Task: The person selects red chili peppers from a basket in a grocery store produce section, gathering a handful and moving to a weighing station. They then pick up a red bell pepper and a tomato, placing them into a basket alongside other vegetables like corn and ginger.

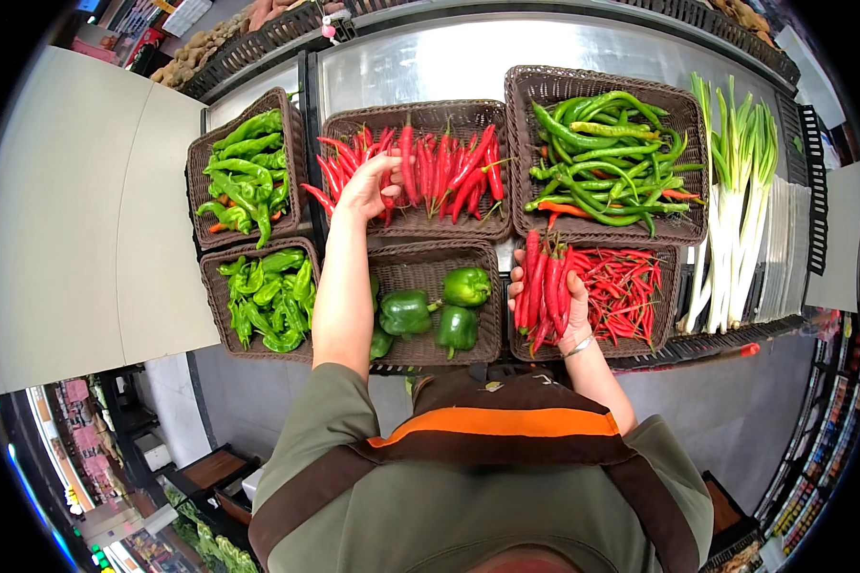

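Observation:
My left hand (374, 185) reaches over a brown woven basket (416, 228) of long red chili peppers, its fingers closed around one red chili (407, 161). Several more red chilies (466, 168) lie side by side in that basket, most with their length pointing away from me. In my right hand (579, 308) is a bunch of long red chilies (545, 286), gripped upright with the fingers wrapped round the left side. The bunch is above a basket (670, 286) of small thin red chilies (623, 294), and covers part of it. A bracelet (579, 347) circles my right wrist.
Green bell peppers (405, 313) sit in a basket (433, 261) below my left forearm. Baskets of green peppers (247, 172) (276, 297) stand at left. Long green chilies (616, 157) fill another basket at right, beside leeks (734, 215). A pale panel (64, 208) borders the left.

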Action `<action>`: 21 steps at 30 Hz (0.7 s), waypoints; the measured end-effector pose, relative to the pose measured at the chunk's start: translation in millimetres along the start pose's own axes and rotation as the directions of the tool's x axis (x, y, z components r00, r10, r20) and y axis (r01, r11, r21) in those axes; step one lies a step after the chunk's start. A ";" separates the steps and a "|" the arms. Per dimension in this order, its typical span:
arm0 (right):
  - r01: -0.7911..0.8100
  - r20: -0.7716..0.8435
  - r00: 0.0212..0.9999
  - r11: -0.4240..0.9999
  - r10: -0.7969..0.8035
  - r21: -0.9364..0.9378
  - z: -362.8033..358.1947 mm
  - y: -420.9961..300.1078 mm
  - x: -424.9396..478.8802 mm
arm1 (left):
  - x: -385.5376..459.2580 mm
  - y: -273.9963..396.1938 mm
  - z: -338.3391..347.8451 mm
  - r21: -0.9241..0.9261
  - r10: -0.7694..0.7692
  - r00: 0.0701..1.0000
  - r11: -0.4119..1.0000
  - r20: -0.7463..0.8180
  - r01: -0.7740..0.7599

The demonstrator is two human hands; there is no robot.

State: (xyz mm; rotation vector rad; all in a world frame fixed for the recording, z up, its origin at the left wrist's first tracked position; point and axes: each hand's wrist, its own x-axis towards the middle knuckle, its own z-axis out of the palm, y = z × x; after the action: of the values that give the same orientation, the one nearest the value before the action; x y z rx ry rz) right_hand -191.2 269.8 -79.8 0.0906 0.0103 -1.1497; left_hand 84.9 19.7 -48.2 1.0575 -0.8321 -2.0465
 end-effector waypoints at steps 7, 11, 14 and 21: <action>0.000 0.004 1.000 1.000 0.000 -0.006 -0.5 -0.6 2.9 | -12.3 13.8 5.9 -0.357 0.094 0.991 0.932 0.095 -0.054; -0.004 0.002 1.000 1.000 0.004 -0.003 -1.1 -2.2 3.4 | 7.3 4.8 -6.2 0.087 0.062 0.978 0.995 -0.198 -0.045; 0.000 0.008 1.000 1.000 0.000 -0.001 -2.2 -2.2 4.5 | 20.1 -24.5 13.6 0.718 0.361 0.863 0.696 -0.353 0.002; 0.002 -0.018 1.000 1.000 -0.002 -0.008 1.4 -2.8 5.2 | 15.1 -76.5 67.6 0.994 0.668 0.741 0.108 -0.066 -0.009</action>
State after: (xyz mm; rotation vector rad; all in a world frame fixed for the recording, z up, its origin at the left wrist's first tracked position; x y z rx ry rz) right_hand -191.7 263.8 -78.9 0.0942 0.0313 -1.1506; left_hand -0.5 66.3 -82.6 1.6907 -1.9510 -0.4267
